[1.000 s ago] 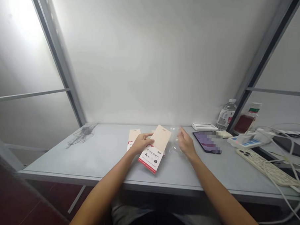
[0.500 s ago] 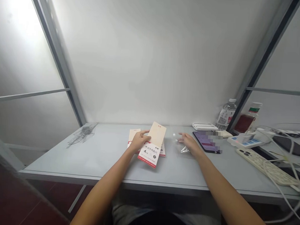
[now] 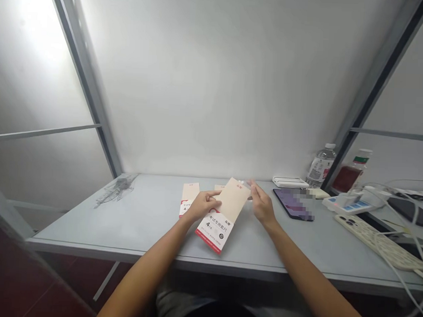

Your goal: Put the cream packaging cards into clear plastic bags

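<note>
My left hand (image 3: 205, 204) pinches the left edge of a paper ruler-set packet (image 3: 226, 213), cream on top and white with a red band below. It is tilted above the table, its printed front facing me. My right hand (image 3: 263, 203) is closed at the packet's upper right edge, thumb and fingers together on a clear plastic bag (image 3: 247, 183). Most of the bag is hidden behind the packet. A similar packet (image 3: 191, 191) lies on the table beyond my left hand. Another cream packet (image 3: 218, 187) shows only in part behind the held one.
On the right of the table (image 3: 152, 221) lie a phone (image 3: 293, 206), a white device (image 3: 289, 182), a power strip (image 3: 349, 205) and a phone in a patterned case (image 3: 379, 243) among cables. A water bottle (image 3: 321, 165) and a bottle with red contents (image 3: 353, 171) stand behind.
The held packet has come nearer to me and tilted more. My right hand has moved in to its upper right edge with the plastic bag. More of the left packet on the table shows.
</note>
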`<state>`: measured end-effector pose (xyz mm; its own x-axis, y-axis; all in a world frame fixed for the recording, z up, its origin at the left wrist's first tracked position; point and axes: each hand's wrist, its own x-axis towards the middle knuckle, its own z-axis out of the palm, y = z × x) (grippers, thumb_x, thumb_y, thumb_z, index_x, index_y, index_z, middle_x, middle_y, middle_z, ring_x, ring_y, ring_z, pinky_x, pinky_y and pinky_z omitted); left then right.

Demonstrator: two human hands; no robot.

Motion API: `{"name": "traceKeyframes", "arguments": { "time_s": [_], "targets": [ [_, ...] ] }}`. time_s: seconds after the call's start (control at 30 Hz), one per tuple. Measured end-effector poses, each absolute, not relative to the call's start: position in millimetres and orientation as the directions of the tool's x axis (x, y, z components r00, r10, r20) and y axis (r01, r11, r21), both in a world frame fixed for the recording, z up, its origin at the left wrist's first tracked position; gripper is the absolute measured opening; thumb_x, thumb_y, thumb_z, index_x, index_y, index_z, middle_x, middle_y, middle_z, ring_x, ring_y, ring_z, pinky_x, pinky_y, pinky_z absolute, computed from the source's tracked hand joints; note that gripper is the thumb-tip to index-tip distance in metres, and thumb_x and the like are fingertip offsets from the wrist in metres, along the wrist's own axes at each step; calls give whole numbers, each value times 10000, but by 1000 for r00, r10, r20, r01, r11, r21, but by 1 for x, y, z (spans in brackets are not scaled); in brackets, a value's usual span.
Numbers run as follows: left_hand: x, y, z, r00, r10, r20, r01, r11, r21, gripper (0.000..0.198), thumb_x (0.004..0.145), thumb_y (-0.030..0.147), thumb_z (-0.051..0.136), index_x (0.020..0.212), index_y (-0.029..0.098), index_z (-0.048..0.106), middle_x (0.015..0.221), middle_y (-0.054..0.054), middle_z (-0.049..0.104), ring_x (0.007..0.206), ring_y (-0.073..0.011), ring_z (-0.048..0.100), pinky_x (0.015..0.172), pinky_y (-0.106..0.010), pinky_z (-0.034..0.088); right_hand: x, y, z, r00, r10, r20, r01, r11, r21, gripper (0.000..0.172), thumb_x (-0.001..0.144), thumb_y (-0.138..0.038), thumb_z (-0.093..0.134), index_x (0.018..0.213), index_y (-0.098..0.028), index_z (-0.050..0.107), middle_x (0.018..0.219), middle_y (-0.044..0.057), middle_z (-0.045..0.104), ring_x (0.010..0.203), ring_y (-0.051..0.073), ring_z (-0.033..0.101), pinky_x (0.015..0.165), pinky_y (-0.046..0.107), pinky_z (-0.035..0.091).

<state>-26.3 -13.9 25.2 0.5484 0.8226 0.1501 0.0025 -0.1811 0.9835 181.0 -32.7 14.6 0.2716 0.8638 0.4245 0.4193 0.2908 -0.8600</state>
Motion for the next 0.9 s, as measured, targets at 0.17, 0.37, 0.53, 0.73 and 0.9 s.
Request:
{"name": "traceKeyframes", "arguments": {
  "time_s": [0.17, 0.37, 0.53, 0.73, 0.9],
  "targets": [
    [-27, -10, 21, 476, 860, 184, 72, -247, 966, 579, 710, 280, 571, 1250, 99, 470, 438, 87, 323, 380, -44, 320, 393, -168, 241, 174, -34, 12, 269, 850, 454, 374, 342, -862, 588, 845, -549, 292, 1282, -186, 445, 1332, 94, 432, 994, 228, 560, 778, 341, 480],
    [-26, -10, 25, 362, 911, 198, 124, -257, 958, 572, 714, 213, 523, 1267, 86, 447, 415, 96, 338, 376, -43, 309, 408, -166, 266, 174, -34, 10, 247, 834, 493, 358, 394, -846, 558, 861, -505, 312, 1307, -183, 406, 1266, 108, 499, 1003, 233, 559, 802, 381, 471],
    [-25, -10, 26, 306, 925, 226, 125, -274, 953, 538, 713, 199, 504, 1241, 93, 479, 407, 86, 382, 372, -49, 331, 412, -168, 290, 173, -36, 10, 212, 817, 536, 285, 473, -833, 502, 861, -483, 349, 1278, -221, 445, 1305, 85, 463, 1059, 237, 529, 833, 400, 467],
    [-26, -4, 18, 223, 934, 279, 169, -319, 933, 498, 750, 263, 491, 1230, 128, 489, 439, 77, 397, 381, -53, 343, 402, -166, 286, 172, -33, 10, 151, 868, 473, 25, 475, -880, 441, 844, -454, 427, 1218, -235, 511, 1294, 70, 478, 1141, 255, 476, 908, 448, 424],
    [-25, -1, 15, 184, 913, 365, 228, -401, 887, 425, 791, 369, 467, 1164, 173, 527, 541, 33, 522, 464, -79, 449, 444, -179, 340, 172, -33, 13, 27, 942, 334, -351, 322, -879, 349, 846, -418, 432, 1124, -253, 566, 1343, 50, 423, 1114, 264, 511, 906, 462, 437]
  ]
}}
